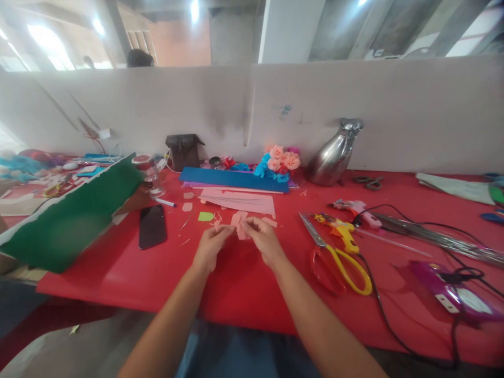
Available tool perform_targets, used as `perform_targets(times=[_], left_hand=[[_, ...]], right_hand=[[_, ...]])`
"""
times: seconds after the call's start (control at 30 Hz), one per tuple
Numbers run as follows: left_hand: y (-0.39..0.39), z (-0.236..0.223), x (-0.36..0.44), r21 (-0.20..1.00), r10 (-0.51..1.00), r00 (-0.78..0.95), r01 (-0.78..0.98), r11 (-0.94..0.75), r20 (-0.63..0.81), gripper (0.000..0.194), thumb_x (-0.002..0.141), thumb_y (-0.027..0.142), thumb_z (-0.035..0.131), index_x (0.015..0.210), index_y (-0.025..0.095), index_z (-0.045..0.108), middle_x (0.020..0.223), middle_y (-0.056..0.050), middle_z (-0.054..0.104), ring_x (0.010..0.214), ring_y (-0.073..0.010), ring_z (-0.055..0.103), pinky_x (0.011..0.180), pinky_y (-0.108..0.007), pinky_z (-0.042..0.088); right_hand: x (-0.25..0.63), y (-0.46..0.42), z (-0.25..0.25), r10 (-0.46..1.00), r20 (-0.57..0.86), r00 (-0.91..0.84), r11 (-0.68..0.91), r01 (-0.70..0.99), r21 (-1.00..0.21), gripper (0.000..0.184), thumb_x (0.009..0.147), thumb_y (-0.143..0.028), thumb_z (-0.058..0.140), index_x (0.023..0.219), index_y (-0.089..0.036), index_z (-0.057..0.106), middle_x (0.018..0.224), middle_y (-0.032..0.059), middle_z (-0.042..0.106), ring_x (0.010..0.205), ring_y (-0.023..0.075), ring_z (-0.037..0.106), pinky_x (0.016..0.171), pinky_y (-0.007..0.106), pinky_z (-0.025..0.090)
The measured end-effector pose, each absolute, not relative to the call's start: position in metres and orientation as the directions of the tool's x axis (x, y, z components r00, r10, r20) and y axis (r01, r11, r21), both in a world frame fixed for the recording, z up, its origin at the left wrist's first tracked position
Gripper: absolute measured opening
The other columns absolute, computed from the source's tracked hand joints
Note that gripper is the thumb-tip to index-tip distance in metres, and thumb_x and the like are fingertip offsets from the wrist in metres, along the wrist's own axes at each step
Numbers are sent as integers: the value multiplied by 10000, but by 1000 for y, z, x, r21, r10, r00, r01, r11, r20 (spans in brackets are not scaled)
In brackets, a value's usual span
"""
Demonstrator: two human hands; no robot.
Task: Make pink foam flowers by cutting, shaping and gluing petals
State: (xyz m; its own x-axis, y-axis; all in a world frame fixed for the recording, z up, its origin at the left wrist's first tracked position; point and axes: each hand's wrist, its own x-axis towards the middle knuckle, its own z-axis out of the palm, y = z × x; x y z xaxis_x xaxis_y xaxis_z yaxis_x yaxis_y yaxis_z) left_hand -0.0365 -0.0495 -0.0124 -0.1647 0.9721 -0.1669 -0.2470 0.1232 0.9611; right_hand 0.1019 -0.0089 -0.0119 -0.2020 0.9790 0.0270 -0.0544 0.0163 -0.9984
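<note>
Near the middle of the table my left hand (pixel 211 245) and my right hand (pixel 263 240) face each other with fingertips pinched. My right hand grips a pink paper piece (pixel 242 231), whose shape looks like cut petals. At its left edge the fingertips of my left hand meet the paper; a small pink bit (pixel 217 224) shows beside that thumb. Just beyond lie a pink paper sheet (pixel 252 203), a green paper piece (pixel 205 216) and small pink cut pieces (pixel 187 207).
Scissors (pixel 334 257), a yellow glue gun (pixel 342 231), a pink glue gun (pixel 364 212) and a cabled purple box (pixel 449 289) lie right. Behind are paper flowers (pixel 281 160) and a metal jug (pixel 334 155). A phone (pixel 152 227), glass jar (pixel 151 181) and green board (pixel 79 220) are left.
</note>
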Motion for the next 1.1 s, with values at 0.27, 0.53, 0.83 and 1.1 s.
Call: perform_targets(times=[0.27, 0.53, 0.83, 1.1], left_hand=[[-49, -16, -35, 971, 981, -144, -220, 98, -131, 209, 596, 330, 738, 679, 143, 696, 608, -2, 622, 534, -83, 466, 585, -229, 343], [-47, -17, -35, 974, 980, -152, -206, 95, -128, 207, 647, 331, 694, 709, 134, 699, 545, 25, 554, 461, -49, 330, 499, -209, 260], [-48, -17, -36, 977, 981, -156, -194, 84, -115, 198, 652, 320, 684, 695, 127, 696, 534, 24, 528, 469, -49, 317, 492, -206, 251], [-49, -15, -35, 974, 982, -158, -215, 72, -108, 177, 669, 314, 671, 660, 139, 698, 482, 38, 477, 477, -58, 347, 525, -209, 291]], right_hand=[[104, -8, -17, 978, 67, -197, 67, -10, -998, 190, 716, -370, 623, 723, -181, 610, 700, -4, 581, 670, 136, 491, 648, 269, 370], [102, -9, -15, 970, 74, -231, 73, -12, -997, 185, 723, -371, 619, 732, -186, 618, 701, -8, 585, 653, 131, 480, 642, 266, 363], [102, -10, -15, 972, 76, -223, 76, -5, -997, 204, 715, -387, 627, 724, -183, 610, 691, -9, 583, 649, 131, 478, 637, 266, 365], [102, -11, -13, 965, 86, -247, 88, 0, -996, 175, 736, -359, 612, 703, -188, 603, 667, -19, 568, 627, 123, 460, 628, 262, 360]])
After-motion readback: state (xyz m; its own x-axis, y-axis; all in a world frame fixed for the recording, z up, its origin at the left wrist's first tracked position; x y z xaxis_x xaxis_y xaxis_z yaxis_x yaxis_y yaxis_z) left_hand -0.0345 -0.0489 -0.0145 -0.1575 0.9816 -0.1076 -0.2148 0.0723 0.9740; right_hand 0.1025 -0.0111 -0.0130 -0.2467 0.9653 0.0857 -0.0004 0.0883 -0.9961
